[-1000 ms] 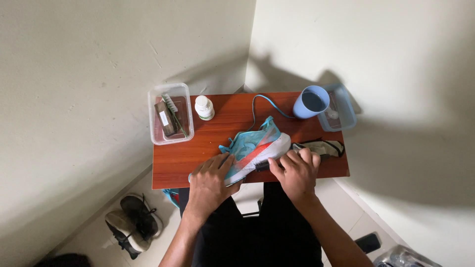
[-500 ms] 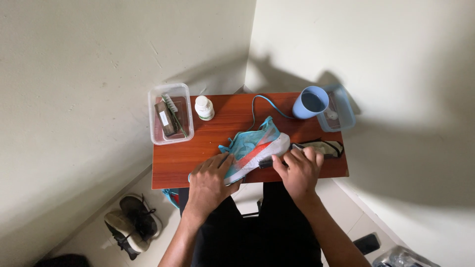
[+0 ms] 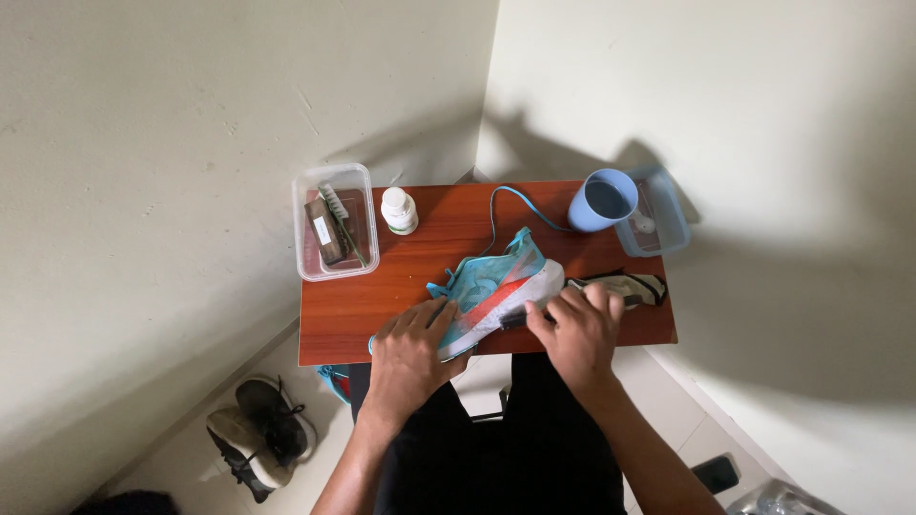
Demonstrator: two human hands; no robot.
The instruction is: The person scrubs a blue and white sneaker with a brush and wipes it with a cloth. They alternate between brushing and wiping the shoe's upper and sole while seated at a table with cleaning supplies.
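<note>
Shoe mid-table, hands at near end. Tub on left far corner, bottle just right of it. Mug far right, beside container. Shoe pair on floor, left.

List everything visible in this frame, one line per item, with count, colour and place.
table: 1, reddish-brown wood, set into the wall corner
sneaker: 1, turquoise with orange stripe and white sole, table middle
clear tub: 1, holds brushes, table's far left corner
small bottle: 1, white, beside the tub
lace: 1, light blue, loose behind the sneaker
cup: 1, blue, far right
clear lid: 1, bluish, under the cup
dark shoes: 2, floor, left
left hand: on the sneaker's toe
right hand: at the sneaker's sole, holding a dark tool
</note>
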